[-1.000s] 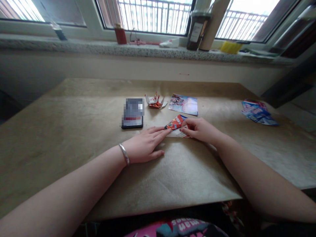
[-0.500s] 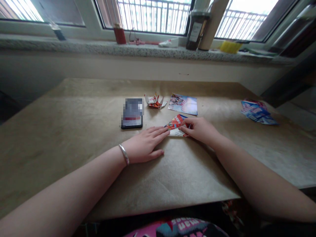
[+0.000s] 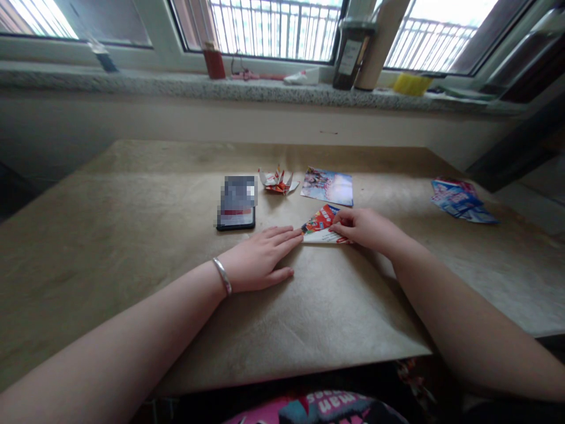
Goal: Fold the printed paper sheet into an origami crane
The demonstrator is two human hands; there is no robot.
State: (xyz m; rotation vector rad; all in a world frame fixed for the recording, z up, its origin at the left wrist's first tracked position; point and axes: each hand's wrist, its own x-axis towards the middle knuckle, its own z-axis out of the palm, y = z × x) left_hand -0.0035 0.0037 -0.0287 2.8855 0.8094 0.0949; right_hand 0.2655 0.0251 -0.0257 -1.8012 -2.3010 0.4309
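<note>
A folded sheet of printed paper (image 3: 318,221), red and blue with a white strip along its near edge, lies on the table in front of me. My left hand (image 3: 265,257) rests flat with fingers stretched out, its fingertips touching the paper's left corner. On the paper's right part, my right hand (image 3: 364,228) is closed, thumb and index finger pinching it and covering its right end. Just behind stand a folded paper crane (image 3: 279,182) in red and white, and a flat printed sheet (image 3: 327,186) in pale blue and purple.
A phone (image 3: 237,203), its screen pixelated, lies left of the crane. Several blue and red printed sheets (image 3: 461,201) are fanned out at the right. Behind the table (image 3: 132,194), the window sill (image 3: 154,82) holds a red container (image 3: 214,62) and a dark jar (image 3: 348,59).
My right hand has slid a little to the right along the folded paper, and more of its red print shows. My left hand has stayed in nearly the same place.
</note>
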